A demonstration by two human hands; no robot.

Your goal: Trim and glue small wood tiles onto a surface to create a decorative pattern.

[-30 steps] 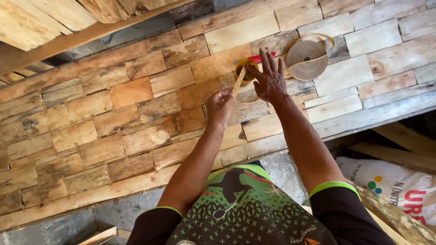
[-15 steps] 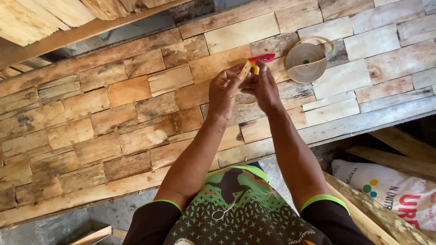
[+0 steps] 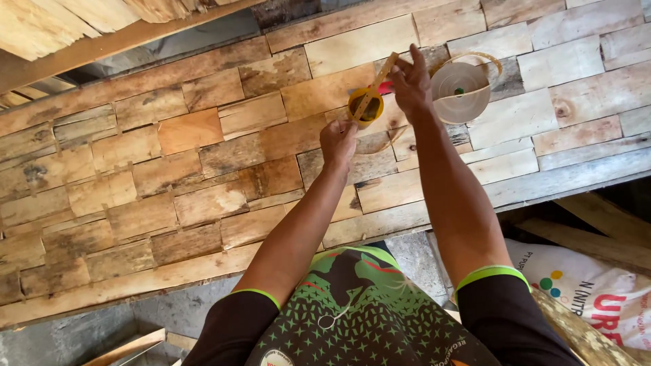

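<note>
Hands: left hand (image 3: 338, 141) grips yellow tape roll (image 3: 365, 107); right hand (image 3: 411, 83) pinches its pulled strip (image 3: 380, 80).
Place: far right on wooden plank panel (image 3: 203, 169), just left of white bowl (image 3: 461, 91).

Hands apart; tape strip (image 3: 377, 83) now stretched

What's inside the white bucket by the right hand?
The white bucket shows a pale interior with one small dark-green object near the centre. The right hand covers its left rim; what lies beneath the bucket is hidden.
</note>
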